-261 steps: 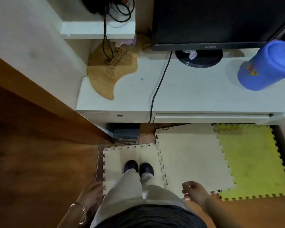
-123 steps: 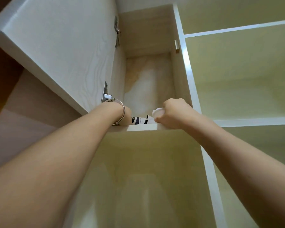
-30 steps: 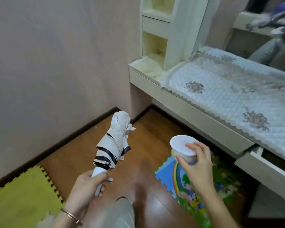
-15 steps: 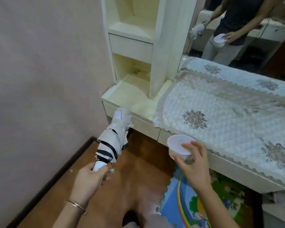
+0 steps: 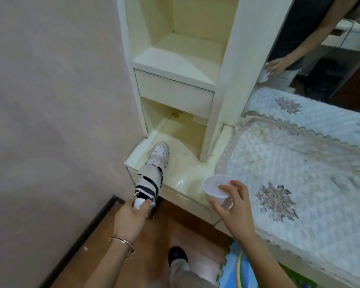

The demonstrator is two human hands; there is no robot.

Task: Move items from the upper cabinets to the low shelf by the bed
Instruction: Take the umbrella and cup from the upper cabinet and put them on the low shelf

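My left hand (image 5: 131, 219) grips the white handle of a folded beige umbrella (image 5: 153, 169) with black stripes. The umbrella's far end reaches over the front left part of the cream low shelf (image 5: 181, 150) beside the bed. My right hand (image 5: 233, 204) holds a small white round lidded tub (image 5: 216, 189) by its side, just above the shelf's front right corner, next to the bed's edge.
A white shelf tower stands on the low shelf, with a closed drawer (image 5: 175, 94) above an open niche. The bed with a quilted floral cover (image 5: 299, 175) fills the right. A pink wall (image 5: 50, 121) is on the left. A mirror (image 5: 320, 38) sits behind the bed. Foam mats lie on the wooden floor.
I have stepped closer to the low shelf. The umbrella's tip has moved forward over the shelf, and the tub has come up to the shelf's front edge.
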